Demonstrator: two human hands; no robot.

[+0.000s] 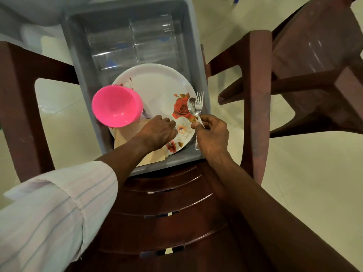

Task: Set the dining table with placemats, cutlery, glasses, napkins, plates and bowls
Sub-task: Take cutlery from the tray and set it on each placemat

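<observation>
Grey tub [172, 162] is seated on the seat of a brown plastic chair [167, 203]; all of the tableware is held inside it.

Left wall of tub: a pink bowl [115, 106] is tilted on its side, mouth turned up towards the camera, overlapping the left edge of the plate.

Near-left corner: tan sheets [125, 134] are tucked under the plate and project over the near rim. Napkin or placemat cannot be determined.

A pale striped sleeve [49, 209] is noted at the lower left, with the forearm bare beyond it. The left hand [157, 132] is held palm-down over the near part of the plate, fingers curled downward onto its surface. A sliver of metal is visible under the heel of the hand; whether anything is gripped cannot be told.

Centre: a white plate [157, 87] with a red rose print is lying flat, filling the near half of the tub.

Far end: clear glasses [133, 44] are laid side by side.

Near-right corner: a spoon [191, 107] and a fork [199, 101] are held together, heads pointing to the far end, over the plate's right edge and the tub's right wall. Both handles are pinched between thumb and fingers of the right hand [213, 132].

A second brown chair [314, 65] is recorded on the floor to the right.
</observation>
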